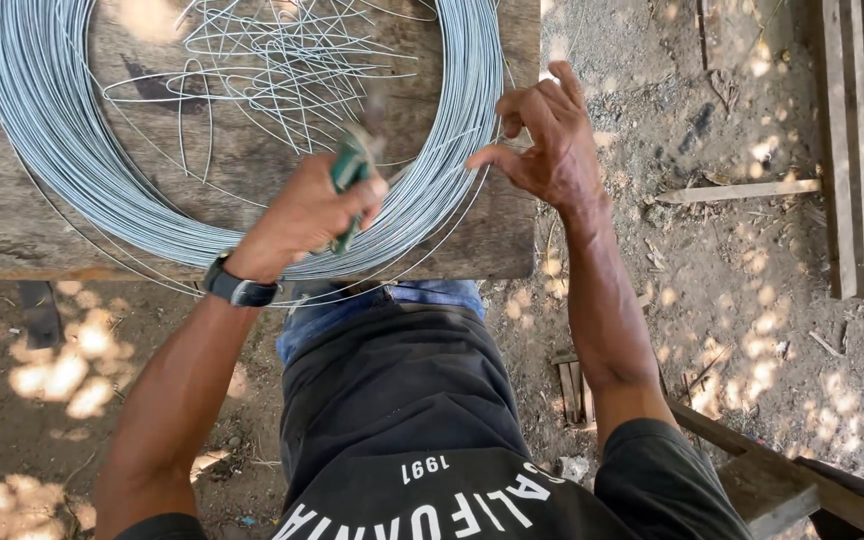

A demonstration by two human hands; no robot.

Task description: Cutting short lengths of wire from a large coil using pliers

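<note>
A person in a black shirt [402,440] and blue jeans [352,310] leans over a worn wooden tabletop [12,230], seen from above, with a dirt floor [742,300] spreading beneath. The left hand [302,215], a dark watch [240,288] at its wrist, is near the center of the view; its grip is closed tight around the green handles of a pair of pliers [350,180], whose blurred head points toward 12 o'clock. At about 2 o'clock from it, the right hand [547,145] hovers at the tabletop's right edge, its grip narrow, thumb and bent fingers pinching at a single strand of wire [482,160] just off the coil; whether the strand is fully held cannot be told. The large coil of grey wire [52,130] lies flat on the tabletop, filling it from 9 o'clock round to 1 o'clock, and both hands sit at its lower right rim. Inside the ring, toward 12 o'clock, lies a loose heap of cut, bent wire pieces [282,60]. Weathered planks [857,150] rest on the ground at 3 o'clock.
</note>
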